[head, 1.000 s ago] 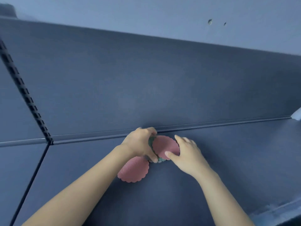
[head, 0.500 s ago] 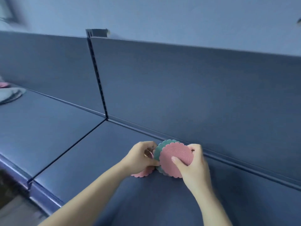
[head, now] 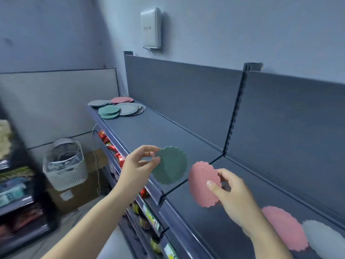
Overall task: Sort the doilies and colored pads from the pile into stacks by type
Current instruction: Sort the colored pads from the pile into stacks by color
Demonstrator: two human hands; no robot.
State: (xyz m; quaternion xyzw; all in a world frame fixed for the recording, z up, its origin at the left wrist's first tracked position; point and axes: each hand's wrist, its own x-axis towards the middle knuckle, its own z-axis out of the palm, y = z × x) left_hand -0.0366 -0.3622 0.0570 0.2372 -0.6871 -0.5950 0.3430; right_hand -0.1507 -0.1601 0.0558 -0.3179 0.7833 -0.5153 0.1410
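My left hand (head: 139, 165) pinches a green scalloped pad (head: 170, 165) by its left edge, held up above the shelf's front. My right hand (head: 230, 193) grips a pink ribbed pad (head: 202, 183), tilted on edge, to the right of the green one. On the shelf at the lower right lie a pink pad (head: 285, 227) and a pale grey pad (head: 324, 238), overlapping. At the shelf's far left end sit sorted stacks: green pads (head: 108, 111), pink pads (head: 122, 100), grey pads (head: 99, 103) and grey lace doilies (head: 129, 108).
The dark blue shelf (head: 168, 131) runs from far left to lower right with a back panel and a slotted upright (head: 234, 113). Below it are packaged goods (head: 119, 156). A white basket (head: 65, 163) on a box stands on the floor at left. A white wall box (head: 151, 28) hangs above.
Both hands have lifted off the shelf and drawn apart, the green pad going with the left, the pink one with the right. The view has swung left, showing the far stacks.
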